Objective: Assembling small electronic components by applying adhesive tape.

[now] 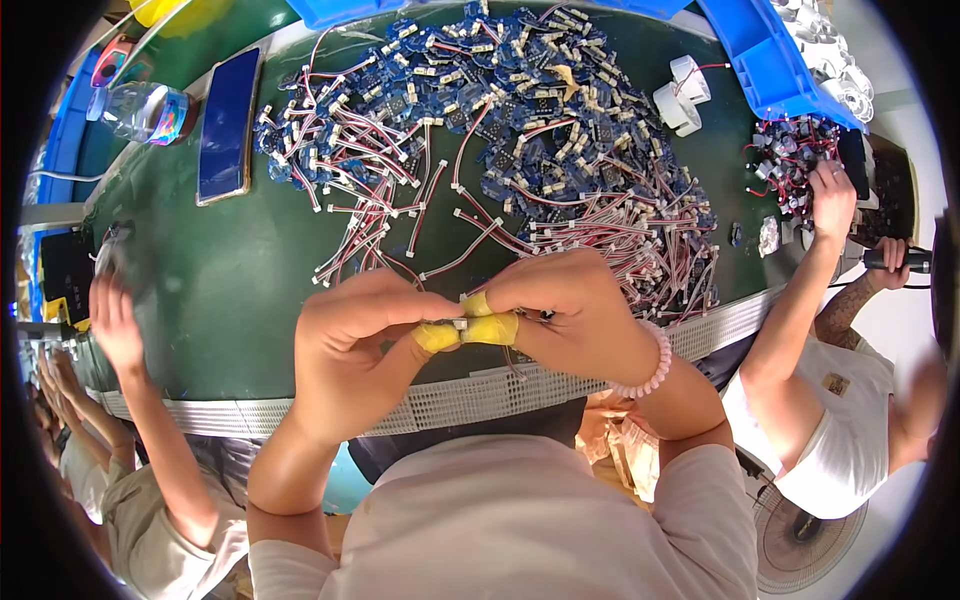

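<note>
In front of my chest, above the table's near edge, both hands meet fingertip to fingertip. My left hand [360, 345] is closed in a pinch on a small white connector [460, 324]. My right hand [570, 305] pinches at the same connector from the other side; the rest of what it holds is hidden by the fingers. Yellow wrapping covers both thumb tips and a right fingertip. Thin wires [517, 366] hang below the right hand. Just beyond lie loose red-and-white wire leads [365, 225] with white end plugs, and a heap of small blue circuit boards [560, 110].
A dark blue flat case [228, 128] and a plastic bottle [145, 112] lie at left. White round parts [680, 100] and a blue bin [780, 70] stand at far right. Co-workers' hands reach in at the left [115, 320] and right [832, 200]. A white mesh strip [490, 390] edges the table.
</note>
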A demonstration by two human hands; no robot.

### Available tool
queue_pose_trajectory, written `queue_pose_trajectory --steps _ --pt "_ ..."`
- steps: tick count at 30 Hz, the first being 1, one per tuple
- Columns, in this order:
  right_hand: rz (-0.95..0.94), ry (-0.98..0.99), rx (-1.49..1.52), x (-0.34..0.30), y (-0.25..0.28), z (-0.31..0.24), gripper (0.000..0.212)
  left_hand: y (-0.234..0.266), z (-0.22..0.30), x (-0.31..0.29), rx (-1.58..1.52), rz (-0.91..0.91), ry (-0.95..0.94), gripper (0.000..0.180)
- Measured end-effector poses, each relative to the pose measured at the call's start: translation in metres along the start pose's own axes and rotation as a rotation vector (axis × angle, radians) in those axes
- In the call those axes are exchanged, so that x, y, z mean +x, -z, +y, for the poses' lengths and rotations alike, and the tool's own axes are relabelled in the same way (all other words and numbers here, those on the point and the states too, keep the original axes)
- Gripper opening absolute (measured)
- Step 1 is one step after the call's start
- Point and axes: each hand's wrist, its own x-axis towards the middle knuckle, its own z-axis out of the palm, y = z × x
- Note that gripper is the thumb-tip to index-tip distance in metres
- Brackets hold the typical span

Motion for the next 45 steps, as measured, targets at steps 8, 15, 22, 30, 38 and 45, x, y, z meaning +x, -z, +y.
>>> queue_pose_trajectory --steps 8,15,22,30,38,45 --pt "0.188 0.090 -0.732 0.044 0.007 0.023 0.013 0.076 0.017 0.038 0.462 0.343 -0.039 0.032" --pt "0.089 0.123 -1.069 0.052 -0.005 0.035 0.004 0.046 0.009 0.092 1.122 0.358 -0.570 0.030" --pt "0.465 0.007 0.133 0.018 0.049 0.017 0.009 -0.007 -0.032 0.119 0.938 0.017 -0.458 0.026" --pt "0.479 -0.127 0.405 0.007 0.044 0.021 0.012 -0.006 -0.031 0.109 0.988 -0.012 -0.514 0.015" --pt "0.416 -0.179 0.240 0.001 0.002 0.010 0.015 -0.011 -0.019 0.067 0.608 0.352 -0.378 0.025" --pt "0.714 -0.181 0.205 -0.008 0.014 0.016 0.015 -0.015 -0.020 0.102 0.899 -0.234 -0.456 0.035"
